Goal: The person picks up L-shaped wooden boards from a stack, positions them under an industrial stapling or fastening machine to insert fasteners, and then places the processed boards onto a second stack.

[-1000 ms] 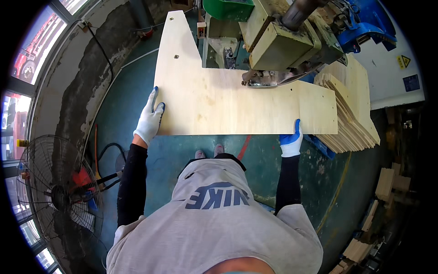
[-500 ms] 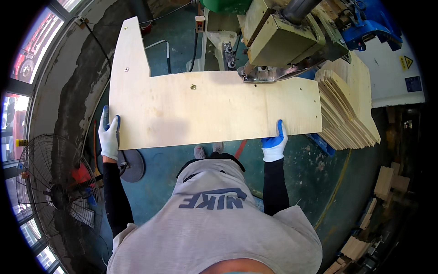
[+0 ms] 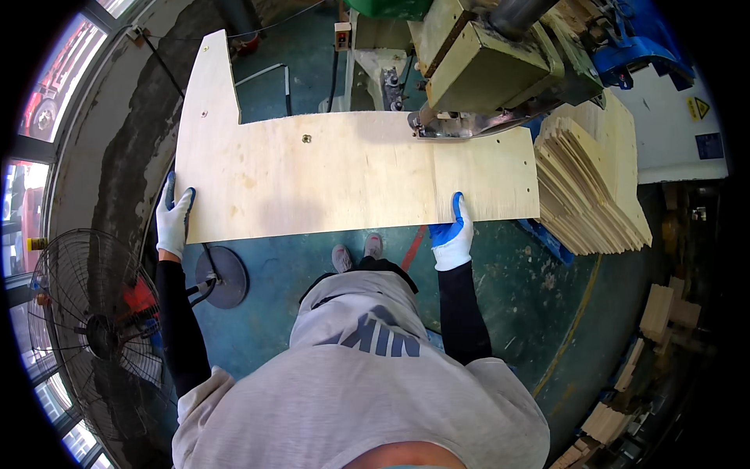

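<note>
A large L-shaped plywood panel (image 3: pixel 359 176) spans the space in front of me, its narrow arm pointing away at the left. My left hand (image 3: pixel 173 215), in a white glove with blue palm, grips the panel's lower left edge. My right hand (image 3: pixel 451 234), gloved alike, holds the near edge right of the middle, thumb on top and fingers underneath, hidden. The panel's far edge lies under the metal head (image 3: pixel 453 125) of a green machine (image 3: pixel 492 70). A metal insert (image 3: pixel 306 139) sits in the panel, and several small holes dot its right end.
A stack of similar plywood panels (image 3: pixel 590 187) stands at the right. A wire-cage fan (image 3: pixel 101 336) is at the left, near a round dark base (image 3: pixel 222 279) on the floor. Wood offcuts (image 3: pixel 608 424) lie at the lower right. A switch box (image 3: pixel 342 37) hangs beyond the panel.
Both hands have shifted the panel to the left and slightly away from me. The metal insert has moved left of the machine head with it. Both hands keep their grip.
</note>
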Action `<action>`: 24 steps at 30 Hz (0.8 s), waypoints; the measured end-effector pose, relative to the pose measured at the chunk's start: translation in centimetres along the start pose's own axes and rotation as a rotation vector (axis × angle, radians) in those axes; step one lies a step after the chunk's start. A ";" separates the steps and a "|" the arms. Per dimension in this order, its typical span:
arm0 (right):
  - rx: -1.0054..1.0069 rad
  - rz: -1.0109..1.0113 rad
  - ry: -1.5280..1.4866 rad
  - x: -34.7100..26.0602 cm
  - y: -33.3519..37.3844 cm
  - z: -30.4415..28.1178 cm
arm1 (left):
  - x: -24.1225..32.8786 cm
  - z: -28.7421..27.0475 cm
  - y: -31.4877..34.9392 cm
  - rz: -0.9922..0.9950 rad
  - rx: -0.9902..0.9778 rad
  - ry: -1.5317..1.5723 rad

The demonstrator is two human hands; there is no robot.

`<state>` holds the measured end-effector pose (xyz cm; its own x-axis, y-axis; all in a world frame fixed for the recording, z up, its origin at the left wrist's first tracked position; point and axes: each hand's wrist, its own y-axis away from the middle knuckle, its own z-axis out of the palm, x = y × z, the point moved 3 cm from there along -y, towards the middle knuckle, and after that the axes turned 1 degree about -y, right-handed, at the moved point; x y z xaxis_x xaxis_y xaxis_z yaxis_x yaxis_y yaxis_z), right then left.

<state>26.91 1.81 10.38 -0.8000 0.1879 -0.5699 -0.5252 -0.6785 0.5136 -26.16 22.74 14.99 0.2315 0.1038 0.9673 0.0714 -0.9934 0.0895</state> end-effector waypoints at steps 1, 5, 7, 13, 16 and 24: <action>-0.006 0.004 0.000 0.0 0.1 -0.1 | -0.3 -0.1 0.1 0.002 -0.006 -0.018; -0.034 0.013 -0.015 0.3 -0.2 -0.7 | -1.1 -0.8 -0.3 -0.033 -0.045 -0.022; -0.048 0.012 0.005 0.2 -0.9 -0.7 | -1.1 -0.7 -0.4 -0.073 -0.083 0.004; -0.088 -0.024 -0.033 0.3 -0.9 -0.7 | -0.4 -0.8 -1.0 -0.139 -0.147 0.073; -0.059 -0.026 -0.026 0.2 -0.4 -0.5 | -0.8 -0.6 -1.2 -0.048 -0.051 0.076; -0.020 -0.126 -0.174 -6.2 -0.5 -1.4 | 2.1 0.3 -0.3 0.024 0.154 -0.121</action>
<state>32.54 0.00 12.75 -0.7675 0.3903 -0.5085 -0.6194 -0.6560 0.4314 -25.38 23.23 16.87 0.3488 0.0941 0.9324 0.2094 -0.9776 0.0203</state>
